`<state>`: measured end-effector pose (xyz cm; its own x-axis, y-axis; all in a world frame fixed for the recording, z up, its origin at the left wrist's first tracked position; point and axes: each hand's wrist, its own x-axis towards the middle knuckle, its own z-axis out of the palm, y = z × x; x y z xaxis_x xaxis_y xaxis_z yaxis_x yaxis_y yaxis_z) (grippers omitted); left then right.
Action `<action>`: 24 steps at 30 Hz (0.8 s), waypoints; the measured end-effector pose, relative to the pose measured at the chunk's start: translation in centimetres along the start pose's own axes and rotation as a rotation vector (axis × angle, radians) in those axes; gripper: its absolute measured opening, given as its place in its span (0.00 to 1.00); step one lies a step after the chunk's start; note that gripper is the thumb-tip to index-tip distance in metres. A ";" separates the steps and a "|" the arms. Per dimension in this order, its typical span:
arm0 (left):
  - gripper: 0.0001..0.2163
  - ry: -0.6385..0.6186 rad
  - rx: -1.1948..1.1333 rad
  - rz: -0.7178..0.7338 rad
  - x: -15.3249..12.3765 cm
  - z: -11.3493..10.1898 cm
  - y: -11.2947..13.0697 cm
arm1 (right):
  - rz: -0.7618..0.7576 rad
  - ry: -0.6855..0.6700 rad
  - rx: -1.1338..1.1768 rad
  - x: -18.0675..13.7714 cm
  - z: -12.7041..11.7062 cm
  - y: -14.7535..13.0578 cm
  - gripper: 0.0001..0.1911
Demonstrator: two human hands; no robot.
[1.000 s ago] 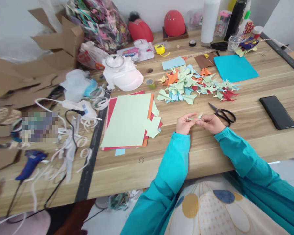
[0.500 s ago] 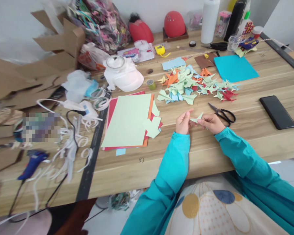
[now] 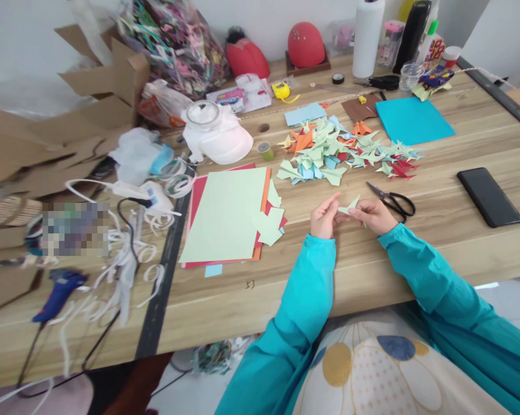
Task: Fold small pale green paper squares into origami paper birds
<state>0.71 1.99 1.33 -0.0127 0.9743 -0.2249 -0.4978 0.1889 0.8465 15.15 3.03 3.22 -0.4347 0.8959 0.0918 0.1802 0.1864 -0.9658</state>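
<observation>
Between my two hands is a small folded piece of pale green paper, shaped with pointed ends. My left hand pinches its left end, the index finger stretched outward. At the other end my right hand grips it between thumb and fingers. Black-handled scissors lie just beyond my right hand. A heap of folded paper figures in green, orange, blue and red spreads behind my hands. To the left, a stack of coloured paper sheets lies with cut green pieces at its right edge.
A black phone lies at the right. Blue paper and a white bottle stand farther back. On the left are a blue glue gun, white strips with cables, and a white-wrapped jar.
Both hands keep hold of the folded green paper in nearly the same place. The view has shifted very slightly.
</observation>
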 end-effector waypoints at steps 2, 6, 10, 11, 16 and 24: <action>0.28 0.023 0.006 0.006 0.0 0.0 0.1 | 0.021 -0.010 0.009 0.0 0.0 0.0 0.23; 0.27 -0.006 0.064 0.026 -0.2 0.1 0.3 | 0.047 -0.026 0.048 0.0 0.0 0.0 0.24; 0.26 -0.026 0.087 0.031 -0.5 0.4 0.4 | 0.062 -0.037 0.108 -0.1 0.0 0.0 0.24; 0.24 -0.020 0.086 0.031 -0.6 0.4 0.4 | 0.068 -0.040 0.121 -0.1 0.0 0.0 0.24; 0.23 0.013 0.113 0.052 -0.5 0.3 0.3 | 0.093 -0.055 0.136 -0.3 0.1 -0.5 0.28; 0.24 0.036 0.151 0.075 -0.1 -0.2 -0.1 | 0.043 -0.071 0.036 -0.2 0.4 -0.1 0.25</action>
<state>0.55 1.89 1.13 -0.0776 0.9819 -0.1729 -0.3581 0.1344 0.9239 14.89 2.68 3.22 -0.4891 0.8716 0.0342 0.1683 0.1328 -0.9767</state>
